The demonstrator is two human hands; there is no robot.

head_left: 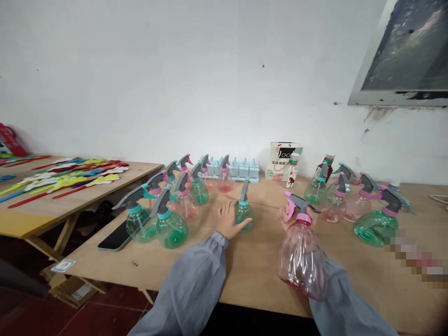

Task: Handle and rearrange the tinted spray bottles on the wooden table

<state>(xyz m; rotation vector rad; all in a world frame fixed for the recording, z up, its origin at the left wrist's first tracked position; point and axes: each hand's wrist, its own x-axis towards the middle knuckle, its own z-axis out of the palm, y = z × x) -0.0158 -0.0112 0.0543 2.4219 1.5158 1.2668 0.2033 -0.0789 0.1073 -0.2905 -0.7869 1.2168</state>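
Observation:
My left hand (229,220) is at the middle of the table with its thumb stretched out and fingers apart. It is right beside a green spray bottle (245,215) with a turquoise collar and grey head, which stands upright; whether the hand touches it I cannot tell. My right hand (285,218) is closed around the head of a clear pink spray bottle (303,261), behind its grey and pink trigger. This bottle is tilted, its base toward me, and hides part of my right hand and sleeve.
Several green and pink spray bottles stand at left (172,229) and right (376,227). Behind are a light-blue rack (250,179), a paper bag (276,165) and a clear bottle (291,172). A phone (115,235) lies at left. Colourful plastic hands (75,175) cover another table (140,169).

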